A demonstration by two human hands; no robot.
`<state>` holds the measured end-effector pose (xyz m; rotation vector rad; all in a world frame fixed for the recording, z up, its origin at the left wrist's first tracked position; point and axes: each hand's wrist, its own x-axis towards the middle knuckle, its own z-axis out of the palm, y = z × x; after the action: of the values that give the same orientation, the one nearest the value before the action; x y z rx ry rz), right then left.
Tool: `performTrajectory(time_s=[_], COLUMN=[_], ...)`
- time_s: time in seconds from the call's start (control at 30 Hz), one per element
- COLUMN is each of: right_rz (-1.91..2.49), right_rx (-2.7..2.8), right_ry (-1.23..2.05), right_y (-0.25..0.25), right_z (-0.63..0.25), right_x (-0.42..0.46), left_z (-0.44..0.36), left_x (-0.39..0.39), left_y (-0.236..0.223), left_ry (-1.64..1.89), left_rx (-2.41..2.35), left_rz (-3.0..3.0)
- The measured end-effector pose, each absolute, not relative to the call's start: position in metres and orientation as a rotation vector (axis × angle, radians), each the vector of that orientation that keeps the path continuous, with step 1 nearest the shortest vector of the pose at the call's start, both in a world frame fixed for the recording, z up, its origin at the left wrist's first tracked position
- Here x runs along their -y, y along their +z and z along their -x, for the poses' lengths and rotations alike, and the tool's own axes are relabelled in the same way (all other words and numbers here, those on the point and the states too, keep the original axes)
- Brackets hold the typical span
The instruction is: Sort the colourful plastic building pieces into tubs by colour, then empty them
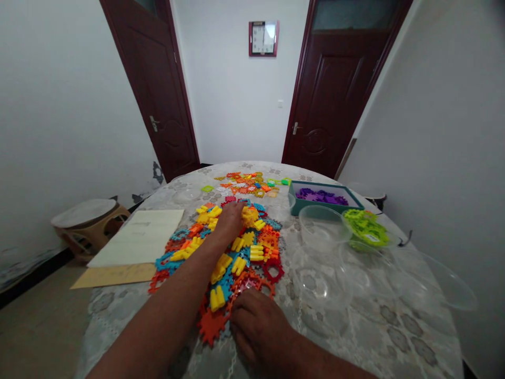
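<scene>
A heap of plastic toy gears (270, 237) in orange, blue, red and yellow lies in front of me, with yellow peg-like connector pieces (239, 266) scattered over it. My left hand (232, 216) reaches across to the far part of the heap, beside a yellow gear (250, 216). Its fingertips are mostly hidden, so I cannot see whether it grips that gear. Close to me, my right hand (258, 321) rests at the near edge of the heap, fingers curled down. It is just right of an orange gear (212, 325); whatever lies under the fingers is hidden.
Behind the heap lie more mixed small pieces (246, 184). On the right stand a green box (294, 206) of purple pieces, a bowl of lime-green pieces (366, 229) and several clear plastic bowls (321, 287). Paper sheets (138, 237) lie left; a stool (90, 216) stands beyond.
</scene>
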<state>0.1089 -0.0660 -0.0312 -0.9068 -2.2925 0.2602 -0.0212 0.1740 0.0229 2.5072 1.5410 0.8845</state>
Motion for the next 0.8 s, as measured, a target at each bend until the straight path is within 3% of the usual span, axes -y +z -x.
performTrajectory(time_s=[0.4,0.63,0.8], right_rz=[0.904,0.960,1.041], right_rx=[2.298,2.329,2.271], right_ry=[0.247,0.269,0.237], right_y=[-0.029,-0.037,-0.036], right_z=[-0.110,-0.110,-0.112], right_x=[0.065,0.067,0.065], left_z=[0.000,0.068,0.122], left_x=[-0.176,-0.114,-0.068], left_y=[0.037,0.051,0.039], left_ry=[0.778,0.348,0.398], left_rx=[-1.229,-1.232,-1.309], left_rz=[-2.622,-2.857,-2.865])
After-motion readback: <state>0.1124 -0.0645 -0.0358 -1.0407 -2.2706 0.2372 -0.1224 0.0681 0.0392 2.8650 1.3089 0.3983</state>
